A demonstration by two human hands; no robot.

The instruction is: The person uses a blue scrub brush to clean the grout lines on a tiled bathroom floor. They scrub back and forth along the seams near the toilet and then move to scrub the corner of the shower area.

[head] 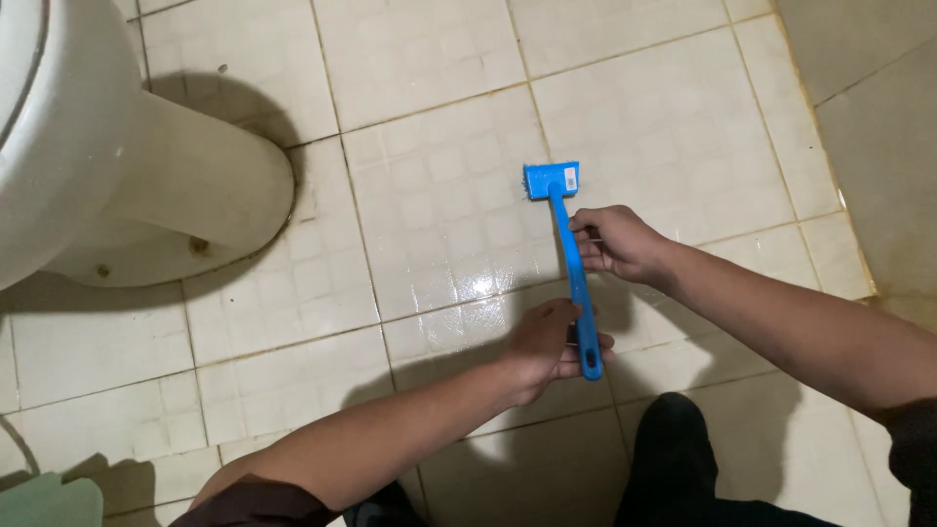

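Both hands hold a blue brush by its long handle: the left hand is closed around the lower end, the right hand gripped higher up, nearer the head. The brush head rests on the tiled floor, well to the right of the toilet. The tiles just below the head gleam wet, so that patch seems scrubbed already, though glare makes this uncertain. The tiles around the toilet's base look dull and stained, probably yet to be scrubbed.
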